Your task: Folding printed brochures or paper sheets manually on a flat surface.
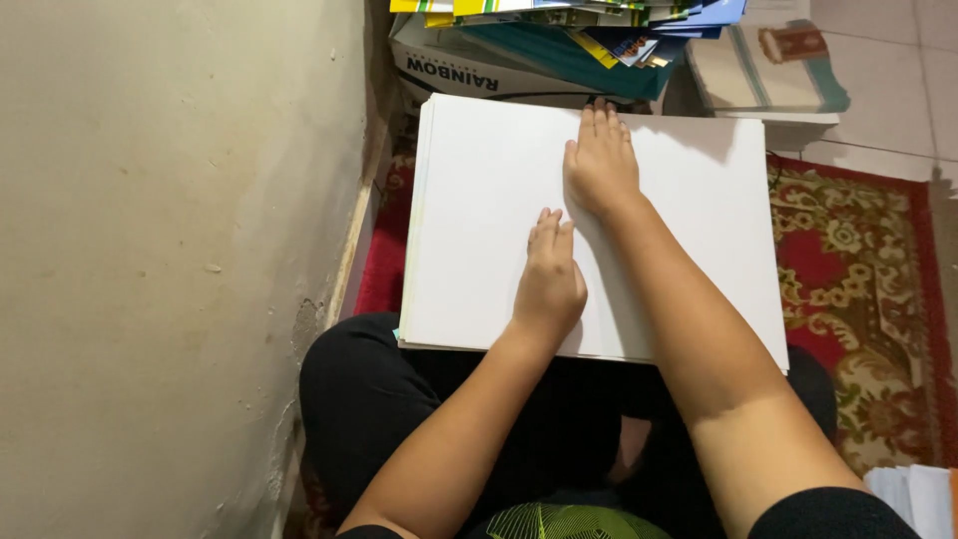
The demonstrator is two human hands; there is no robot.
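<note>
A thick stack of large white paper sheets (479, 200) rests on my lap and the red patterned carpet. My left hand (548, 279) lies flat on the sheet near the stack's middle, fingers together and pointing away from me. My right hand (600, 160) presses flat on the same sheet farther up, its fingertips at the stack's far edge. Neither hand grips anything.
A beige wall (170, 250) runs close along the left. Beyond the paper sits a pile of coloured printed covers (559, 40) on a white box. A striped folded cloth (763, 70) lies at the top right. More white paper (913, 494) shows at the bottom right.
</note>
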